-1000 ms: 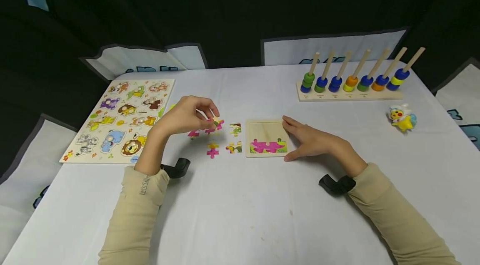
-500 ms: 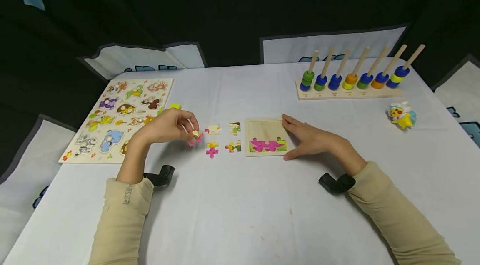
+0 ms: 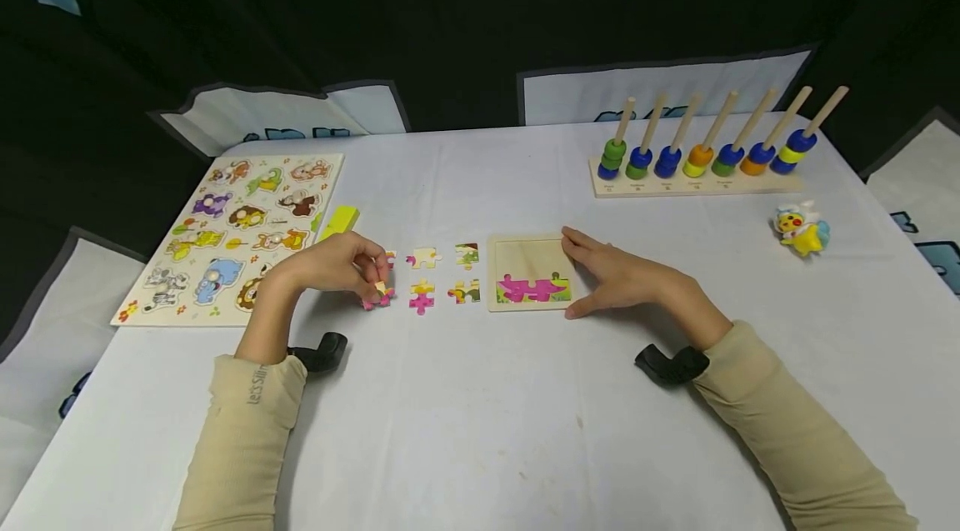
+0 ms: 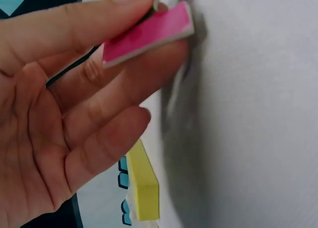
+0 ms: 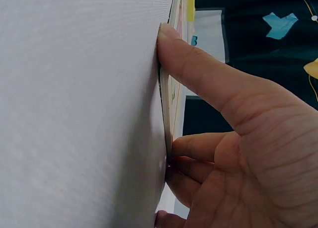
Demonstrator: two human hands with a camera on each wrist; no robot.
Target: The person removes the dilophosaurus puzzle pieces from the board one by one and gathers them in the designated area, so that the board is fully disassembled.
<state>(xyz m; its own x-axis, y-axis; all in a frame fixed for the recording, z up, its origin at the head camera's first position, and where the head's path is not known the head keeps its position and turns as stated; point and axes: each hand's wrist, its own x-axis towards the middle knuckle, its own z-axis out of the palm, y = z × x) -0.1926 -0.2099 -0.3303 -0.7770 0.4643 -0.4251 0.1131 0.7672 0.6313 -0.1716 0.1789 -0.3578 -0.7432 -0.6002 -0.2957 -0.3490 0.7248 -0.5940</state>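
The fingers of the left hand (image 3: 333, 262) pinch a pink-edged puzzle piece (image 4: 149, 35), left of the loose pieces (image 3: 425, 257) on the white-covered desk (image 3: 450, 414). The right hand (image 3: 618, 277) spreads wide, touching the right edge of the wooden tray (image 3: 525, 256), whose lower part holds joined pink pieces (image 3: 534, 290). Farther out lie a yellow block (image 3: 341, 221), an animal board (image 3: 217, 317), a bead rack (image 3: 675, 188) and a toy figure (image 3: 801, 231).
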